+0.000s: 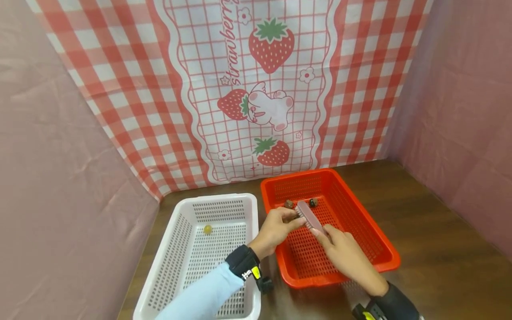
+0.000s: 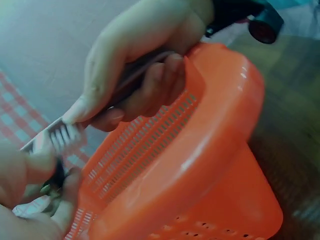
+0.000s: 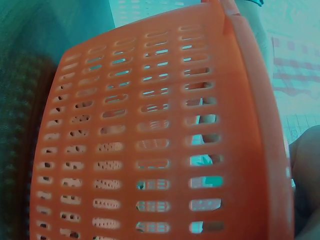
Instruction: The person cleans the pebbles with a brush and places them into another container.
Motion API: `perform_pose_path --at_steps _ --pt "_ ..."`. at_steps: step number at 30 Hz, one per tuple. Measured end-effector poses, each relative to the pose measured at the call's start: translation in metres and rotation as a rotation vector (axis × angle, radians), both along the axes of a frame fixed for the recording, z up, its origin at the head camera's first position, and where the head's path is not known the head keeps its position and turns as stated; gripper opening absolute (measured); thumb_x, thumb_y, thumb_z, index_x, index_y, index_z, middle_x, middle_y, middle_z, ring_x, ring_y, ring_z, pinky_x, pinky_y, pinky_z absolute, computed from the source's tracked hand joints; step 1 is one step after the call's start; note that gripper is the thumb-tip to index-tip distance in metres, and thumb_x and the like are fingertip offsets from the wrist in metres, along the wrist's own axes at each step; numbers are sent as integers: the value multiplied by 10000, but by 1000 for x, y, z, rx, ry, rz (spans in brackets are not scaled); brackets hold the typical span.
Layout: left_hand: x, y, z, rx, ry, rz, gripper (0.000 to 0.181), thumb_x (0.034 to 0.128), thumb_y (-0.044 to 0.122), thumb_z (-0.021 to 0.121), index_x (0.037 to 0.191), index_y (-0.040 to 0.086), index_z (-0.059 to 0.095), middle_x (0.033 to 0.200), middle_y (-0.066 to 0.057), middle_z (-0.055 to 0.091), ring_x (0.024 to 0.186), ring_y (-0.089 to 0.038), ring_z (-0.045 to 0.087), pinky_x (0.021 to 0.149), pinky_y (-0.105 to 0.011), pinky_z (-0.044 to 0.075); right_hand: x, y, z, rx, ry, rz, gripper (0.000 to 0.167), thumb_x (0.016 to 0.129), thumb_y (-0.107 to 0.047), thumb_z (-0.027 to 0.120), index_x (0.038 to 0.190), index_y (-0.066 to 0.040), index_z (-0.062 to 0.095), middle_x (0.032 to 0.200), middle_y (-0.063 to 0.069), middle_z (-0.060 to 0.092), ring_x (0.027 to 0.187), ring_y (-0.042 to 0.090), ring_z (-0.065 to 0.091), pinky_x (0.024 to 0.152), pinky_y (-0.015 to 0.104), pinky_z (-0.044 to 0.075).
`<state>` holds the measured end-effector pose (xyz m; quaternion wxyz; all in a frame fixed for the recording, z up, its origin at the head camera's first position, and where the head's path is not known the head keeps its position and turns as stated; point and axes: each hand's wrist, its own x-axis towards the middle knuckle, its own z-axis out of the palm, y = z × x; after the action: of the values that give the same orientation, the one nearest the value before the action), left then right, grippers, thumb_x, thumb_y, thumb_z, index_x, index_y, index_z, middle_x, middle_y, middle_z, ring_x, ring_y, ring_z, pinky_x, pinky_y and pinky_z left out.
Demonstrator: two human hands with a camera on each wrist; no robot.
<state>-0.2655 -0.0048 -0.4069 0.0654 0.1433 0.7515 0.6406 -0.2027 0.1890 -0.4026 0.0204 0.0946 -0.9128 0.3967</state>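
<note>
Over the red basket (image 1: 296, 283), my right hand (image 1: 346, 253) grips the handle of a mauve brush (image 1: 310, 216). Its white bristles face my left hand (image 1: 274, 232). In the left wrist view, my left hand (image 2: 30, 200) pinches a small dark object (image 2: 58, 175) between thumb and fingers, close under the bristles, while my right hand (image 2: 145, 40) is curled round the handle. Whether bristles and object touch is hard to tell. Two small brown objects (image 1: 289, 204) (image 1: 314, 202) lie at the basket's far end. The right wrist view mostly shows the red basket's slotted side (image 3: 130, 140).
To the left of the red basket stands a white basket (image 1: 160, 258) with a small yellow ball (image 1: 207, 229) inside. Both baskets are on a brown wooden table (image 1: 436, 240). A red-and-white checked cloth (image 1: 360, 80) hangs behind, with pink cloth on both sides.
</note>
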Motion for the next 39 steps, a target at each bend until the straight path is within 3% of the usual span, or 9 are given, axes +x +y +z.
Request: perform_pose_path --at_steps 4,8,11,17,21,24,28,33,39 --pt "-1 2 1 -51 53 -29 135 856 86 848 970 30 802 972 3 610 915 -107 532 753 -231 466 -2 -1 1 5 13 -5 311 1066 -379 573 1025 -74 622 647 -26 419 515 87 341 465 239 296" --pt "1 2 1 -2 -1 4 158 882 78 821 1016 0 792 984 -5 671 903 -98 573 755 -230 491 2 3 0 -9 -42 -2 376 1071 -433 542 1014 -68 613 635 -26 421 500 83 335 455 235 302" --pt "3 2 1 -4 -16 11 223 934 126 778 1117 -1 772 1020 -34 711 898 -103 612 772 -243 515 4 5 0 -17 -39 5 390 1079 -439 522 991 -69 608 624 -33 412 489 77 322 448 232 293" --pt "3 2 4 -114 96 -21 306 1000 223 703 1263 68 735 1121 -15 687 983 -119 578 833 -279 511 1 4 5 -26 22 2 390 1080 -430 523 998 -61 619 623 -41 402 495 69 312 459 229 282" --pt "3 3 4 -2 30 -15 328 1026 157 656 1320 13 669 1118 -74 686 1066 -271 662 924 -378 569 4 4 7 -11 -11 -4 347 1078 -392 545 1013 -60 625 623 -30 414 496 83 328 456 235 294" --pt "3 4 5 103 -3 -6 303 1033 77 624 1309 -47 612 1089 -145 686 1037 -373 691 921 -452 582 3 3 7 -14 -6 -6 325 1075 -372 558 1016 -60 628 627 -26 425 500 87 346 461 235 301" --pt "3 3 5 153 -21 -18 268 1040 46 595 1280 -73 582 1052 -163 693 937 -313 726 876 -450 601 -3 0 6 -19 1 -2 330 1077 -361 557 1027 -42 626 634 -19 431 507 91 358 466 230 305" --pt "1 3 5 172 -52 -66 321 1014 28 634 1314 -80 594 1072 -155 712 941 -294 741 901 -483 589 -6 -2 6 -1 5 -11 301 1076 -323 565 1054 -30 630 642 -10 440 512 104 373 463 232 318" --pt "-2 2 6 209 -85 -11 273 1038 24 584 1286 -82 630 1089 -163 706 969 -285 728 923 -475 579 -2 1 7 11 -9 9 340 1072 -384 559 1022 -57 633 625 -22 431 499 88 352 456 232 304"
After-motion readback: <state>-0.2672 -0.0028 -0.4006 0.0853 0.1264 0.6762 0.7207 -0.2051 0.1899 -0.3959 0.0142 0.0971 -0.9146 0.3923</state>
